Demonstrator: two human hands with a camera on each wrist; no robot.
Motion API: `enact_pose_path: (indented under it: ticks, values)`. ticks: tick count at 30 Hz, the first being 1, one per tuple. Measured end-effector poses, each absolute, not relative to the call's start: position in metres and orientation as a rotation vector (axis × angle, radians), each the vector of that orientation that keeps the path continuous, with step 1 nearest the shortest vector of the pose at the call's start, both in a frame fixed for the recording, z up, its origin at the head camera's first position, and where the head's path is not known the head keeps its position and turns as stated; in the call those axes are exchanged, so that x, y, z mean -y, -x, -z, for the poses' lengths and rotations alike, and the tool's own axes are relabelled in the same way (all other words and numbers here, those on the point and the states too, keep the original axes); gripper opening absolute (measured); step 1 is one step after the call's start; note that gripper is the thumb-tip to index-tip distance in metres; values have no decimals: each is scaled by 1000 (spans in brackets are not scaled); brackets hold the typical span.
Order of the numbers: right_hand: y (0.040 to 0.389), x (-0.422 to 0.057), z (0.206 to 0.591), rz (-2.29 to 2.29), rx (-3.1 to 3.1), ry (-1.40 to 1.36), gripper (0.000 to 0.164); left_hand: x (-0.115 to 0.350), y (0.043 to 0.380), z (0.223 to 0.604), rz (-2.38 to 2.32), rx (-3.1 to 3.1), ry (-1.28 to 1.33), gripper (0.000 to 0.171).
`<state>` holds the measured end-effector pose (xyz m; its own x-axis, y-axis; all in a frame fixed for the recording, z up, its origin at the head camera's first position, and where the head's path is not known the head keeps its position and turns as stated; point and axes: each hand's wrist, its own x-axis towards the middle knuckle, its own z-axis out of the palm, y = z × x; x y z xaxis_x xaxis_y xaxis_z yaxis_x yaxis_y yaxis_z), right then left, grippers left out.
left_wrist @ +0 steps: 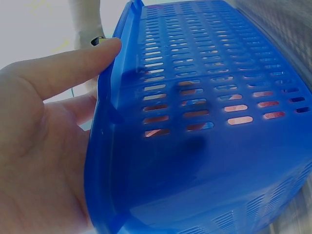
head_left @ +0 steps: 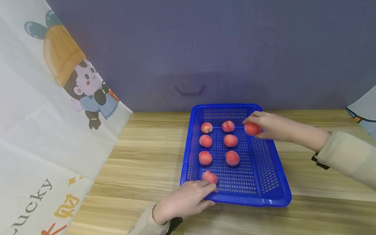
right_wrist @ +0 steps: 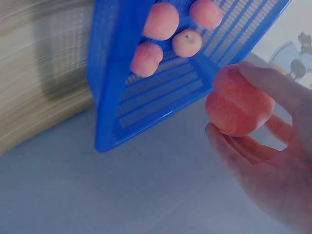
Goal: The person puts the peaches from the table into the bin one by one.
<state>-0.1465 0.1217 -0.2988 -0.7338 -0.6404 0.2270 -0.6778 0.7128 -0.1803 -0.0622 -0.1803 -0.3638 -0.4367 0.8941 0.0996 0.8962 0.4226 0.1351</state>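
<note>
A blue plastic basket [head_left: 271, 163] with slotted walls stands on the wooden table, with several red peaches [head_left: 230, 141] in two columns on its floor. Over the far right part of the basket, my right hand [head_left: 265, 126] holds a peach [right_wrist: 239, 102] between thumb and fingers. My left hand [head_left: 188, 199] grips the basket's near rim at the left corner; its thumb [left_wrist: 92, 61] lies against the outside in the left wrist view. The fingers go over the rim, close beside the nearest peach [head_left: 210, 177]; whether they touch it I cannot tell.
Behind the basket rises a grey-blue panel [head_left: 188, 49]. A white sheet with a cartoon figure [head_left: 88, 81] borders the left side. Wooden tabletop [head_left: 141, 156] shows on both sides of the basket.
</note>
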Motion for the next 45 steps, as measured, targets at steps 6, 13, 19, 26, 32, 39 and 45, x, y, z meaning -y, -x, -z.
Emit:
enact_pose_path:
  ticks: [6,13,19,26,32,39,45]
  values:
    - [140,-106,300,-362,2729,-1154,43,180,63,363,267,2635,1662,25]
    - [134,-91,304,-296,2647,-1250,39,180,64,361,270,2633,1668,25]
    - [126,-79,308,-212,2662,-1298,40,180,64,360,267,2630,1667,25]
    - [115,-67,314,-170,2791,-1363,41,180,64,361,271,2632,1667,25]
    - [110,-59,324,-129,2776,-1432,41,180,64,360,267,2633,1667,25]
    - [107,-52,335,-101,2826,-1486,41,179,63,361,250,2633,1666,25]
    - [104,-48,343,-75,2805,-1524,43,179,62,360,248,2631,1663,25]
